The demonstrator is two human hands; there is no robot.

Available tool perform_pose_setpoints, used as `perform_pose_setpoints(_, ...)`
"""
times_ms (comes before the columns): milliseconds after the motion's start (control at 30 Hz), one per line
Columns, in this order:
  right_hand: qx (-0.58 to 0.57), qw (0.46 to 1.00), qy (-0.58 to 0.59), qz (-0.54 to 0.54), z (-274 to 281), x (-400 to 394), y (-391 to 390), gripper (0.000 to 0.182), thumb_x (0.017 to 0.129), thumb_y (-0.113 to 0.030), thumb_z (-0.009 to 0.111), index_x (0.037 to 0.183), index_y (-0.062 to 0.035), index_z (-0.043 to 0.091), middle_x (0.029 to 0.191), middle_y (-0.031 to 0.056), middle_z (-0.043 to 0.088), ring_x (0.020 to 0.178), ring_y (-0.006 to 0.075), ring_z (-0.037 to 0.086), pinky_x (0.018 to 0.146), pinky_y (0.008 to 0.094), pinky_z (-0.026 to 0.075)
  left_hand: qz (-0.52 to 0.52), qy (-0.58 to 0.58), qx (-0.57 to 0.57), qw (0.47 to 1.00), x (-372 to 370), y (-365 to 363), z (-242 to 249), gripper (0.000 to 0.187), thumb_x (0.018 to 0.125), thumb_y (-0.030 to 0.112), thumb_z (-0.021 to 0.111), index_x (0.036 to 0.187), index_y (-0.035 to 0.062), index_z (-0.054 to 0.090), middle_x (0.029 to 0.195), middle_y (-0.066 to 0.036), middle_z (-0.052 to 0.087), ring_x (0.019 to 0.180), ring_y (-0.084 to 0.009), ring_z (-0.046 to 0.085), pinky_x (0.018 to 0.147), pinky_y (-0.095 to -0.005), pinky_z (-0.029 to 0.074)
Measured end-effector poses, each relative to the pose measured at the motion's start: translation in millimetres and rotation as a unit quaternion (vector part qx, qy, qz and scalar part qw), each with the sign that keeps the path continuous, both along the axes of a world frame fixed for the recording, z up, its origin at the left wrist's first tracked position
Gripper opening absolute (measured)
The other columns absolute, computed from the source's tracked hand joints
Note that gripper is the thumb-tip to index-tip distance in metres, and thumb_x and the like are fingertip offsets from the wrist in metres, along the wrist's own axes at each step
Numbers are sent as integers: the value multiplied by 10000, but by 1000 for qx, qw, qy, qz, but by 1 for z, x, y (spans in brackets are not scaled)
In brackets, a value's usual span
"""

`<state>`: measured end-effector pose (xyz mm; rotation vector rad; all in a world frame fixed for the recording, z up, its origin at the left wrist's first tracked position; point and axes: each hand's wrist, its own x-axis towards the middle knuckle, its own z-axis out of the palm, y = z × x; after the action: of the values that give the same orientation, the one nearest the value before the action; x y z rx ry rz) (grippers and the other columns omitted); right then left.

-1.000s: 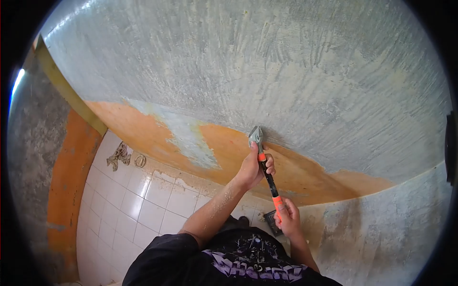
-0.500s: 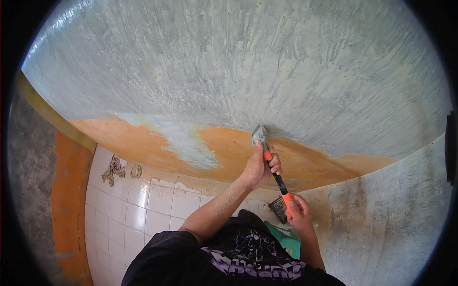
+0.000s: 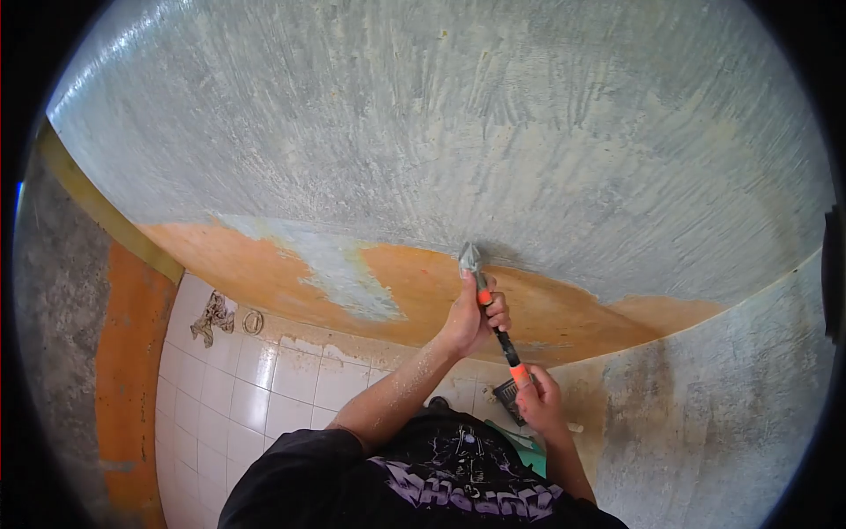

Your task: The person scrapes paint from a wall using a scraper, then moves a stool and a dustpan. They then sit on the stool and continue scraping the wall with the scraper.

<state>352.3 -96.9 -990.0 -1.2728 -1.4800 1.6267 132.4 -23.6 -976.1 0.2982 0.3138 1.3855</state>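
Both my hands hold a long-handled scraper [image 3: 502, 338] with a black and orange handle. Its grey metal head [image 3: 470, 257] is at the wall, on the border between the scraped grey surface [image 3: 397, 150] and the remaining orange paint [image 3: 538, 304]. My left hand [image 3: 471, 319] is wrapped round the upper shaft just below the head, with the thumb stretched along it. Lower down, my right hand [image 3: 540, 402] grips the orange end of the handle. Pale dust specks cover my left forearm. Whether the blade edge presses on the wall is hard to tell.
White floor tiles [image 3: 291, 375] run along the wall's foot, with pale debris there. A crumpled rag [image 3: 211, 319] and a ring-shaped object [image 3: 253, 322] lie at left. Near my right hand are a black slotted item [image 3: 508, 398] and something green [image 3: 534, 460]. A side wall [image 3: 705, 397] stands right.
The scraper and both hands have shifted slightly left in view. The head sits a little lower and its face appears turned. My grip stays the same.
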Motion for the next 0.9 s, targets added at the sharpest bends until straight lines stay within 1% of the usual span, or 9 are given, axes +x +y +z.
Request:
perform_pose_setpoints(67, -7, 1000, 12, -2, -9, -7, -6, 377, 1001, -291, 596, 1258, -18, 554, 614, -51, 470, 499, 25, 406, 455, 209, 330, -5, -5, -5, 1000, -5, -3, -2, 559, 960, 714, 256, 931, 175, 403, 649, 26, 281, 571, -121, 295, 605, -318, 334)
perform_pose_setpoints(100, -10, 1000, 19, -3, -12, -7, -7, 384, 1001, -296, 596, 1262, -18, 554, 613, -52, 471, 503, 24, 409, 456, 208, 329, 8, 25, -9, 1000, -4, -4, -1, 565, 956, 720, 259, 930, 175, 407, 642, 29, 287, 562, -119, 303, 595, -311, 337)
perform_pose_setpoints(300, -65, 997, 32, -4, -4, 10, 8, 414, 1001, -312, 600, 1289, -19, 550, 614, -41, 486, 502, 32, 420, 456, 208, 334, 39, 47, -24, 998, 10, -1, 6, 552, 973, 700, 252, 943, 175, 418, 644, 30, 298, 558, -119, 311, 593, -306, 346)
perform_pose_setpoints(400, -59, 997, 46, 0, -1, -2, 7, 423, 1000, -321, 602, 1290, -17, 550, 605, -42, 480, 492, 35, 419, 452, 207, 336, 64, 34, -25, 997, 0, -3, 6, 540, 985, 684, 247, 966, 176, 427, 646, 25, 301, 566, -121, 318, 601, -316, 352)
perform_pose_setpoints(500, -69, 996, 51, 5, 0, 0, 7, 417, 1002, -319, 601, 1280, -12, 559, 609, -44, 479, 496, 35, 421, 452, 210, 335, 68, 52, -44, 995, 0, -3, 10, 533, 991, 675, 244, 994, 176, 434, 647, 24, 305, 574, -122, 333, 605, -322, 356)
perform_pose_setpoints(600, -64, 996, 57, 4, 3, 10, 14, 402, 1002, -311, 601, 1275, -19, 567, 609, -45, 478, 495, 36, 421, 451, 215, 333, 53, 37, -47, 997, 8, -2, 11, 538, 991, 676, 238, 1021, 177, 436, 644, 26, 309, 568, -122, 339, 608, -319, 357)
perform_pose_setpoints(700, -57, 998, 13, 8, 4, -4, 12, 379, 1002, -294, 601, 1271, -27, 577, 601, -47, 473, 489, 36, 418, 449, 218, 327, 73, 51, -29, 996, -3, -4, 9, 553, 984, 686, 237, 1011, 173, 443, 641, 24, 310, 559, -121, 337, 607, -317, 357)
perform_pose_setpoints(800, -61, 997, 43, -1, -4, -9, 2, 367, 1002, -278, 600, 1277, -35, 578, 609, -46, 480, 495, 36, 423, 455, 216, 327, 58, 58, -5, 997, -6, -2, 0, 564, 971, 703, 244, 1010, 176, 441, 634, 28, 299, 551, -120, 323, 608, -316, 353)
perform_pose_setpoints(900, -54, 998, 30, -20, 10, 4, 6, 379, 1000, -283, 605, 1284, -34, 578, 621, -45, 490, 508, 34, 430, 457, 214, 324, 59, 44, -55, 996, 7, 0, 9, 570, 959, 719, 247, 1008, 183, 437, 622, 37, 285, 541, -115, 307, 598, -310, 343)
